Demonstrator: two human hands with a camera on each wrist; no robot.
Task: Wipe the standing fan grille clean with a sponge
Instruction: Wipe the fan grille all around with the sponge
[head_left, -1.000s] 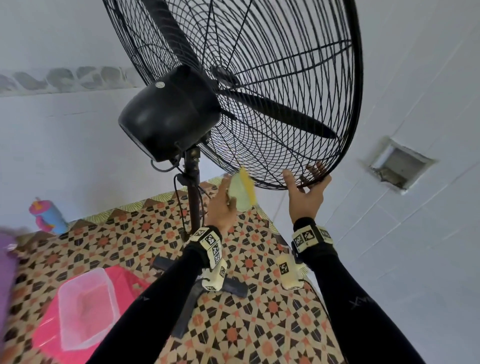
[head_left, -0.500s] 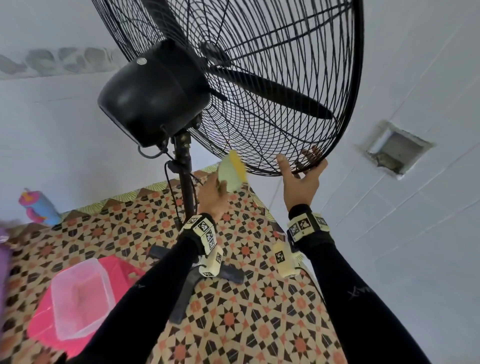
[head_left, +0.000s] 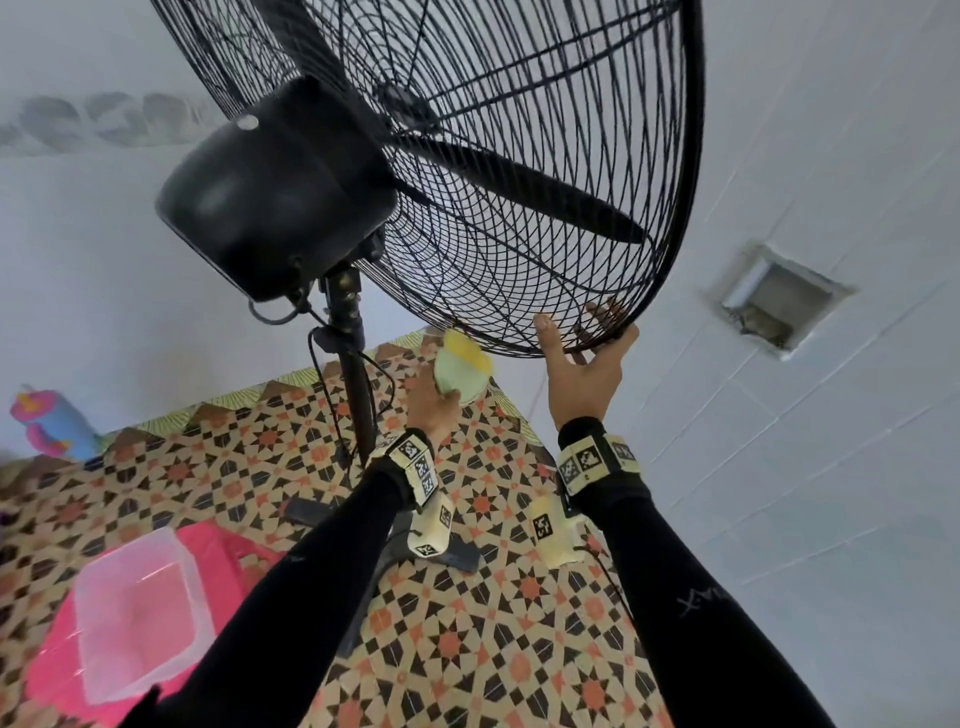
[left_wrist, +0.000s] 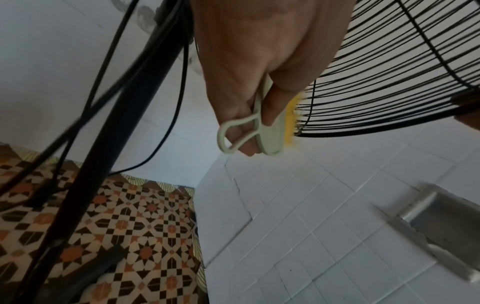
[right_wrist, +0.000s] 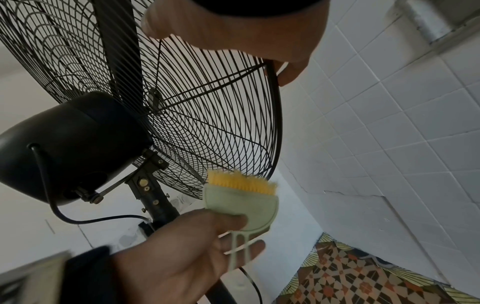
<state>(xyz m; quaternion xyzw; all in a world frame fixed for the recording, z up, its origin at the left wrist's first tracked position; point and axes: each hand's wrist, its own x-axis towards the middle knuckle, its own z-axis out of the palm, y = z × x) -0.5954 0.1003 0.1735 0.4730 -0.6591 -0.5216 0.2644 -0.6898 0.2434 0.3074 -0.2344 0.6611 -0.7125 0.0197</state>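
Grille (head_left: 519, 208) of the black standing fan hangs tilted over the patterned floor (head_left: 467, 649), its lower rim toward the white tiled wall (head_left: 831, 467). Left hand (head_left: 434, 410): grip clenched round a pale green cleaning tool, the sponge (head_left: 462, 371), with thumb on its flat back and fingers through its looped handle, as the left wrist view shows. Yellow bristled face of the tool touches the wires at the bottom edge of the grille, just beside the fan pole (head_left: 356, 374). Right hand (head_left: 584, 371): grip grasping the lower rim of the grille, thumb on the near side, fingers hooked over the rim from the far side; the two hands are near each other along the same rim. Motor housing (head_left: 270, 192) sits behind the grille, with a black cable (head_left: 322, 374) running down beside the pole. Both forearms wear black sleeves and marker-printed wristbands. On the floor, toward its left edge, a clear plastic tub (head_left: 137, 608) rests on a pink container (head_left: 52, 680). A recessed metal niche (head_left: 779, 301) is set in the wall to the right of the fan.
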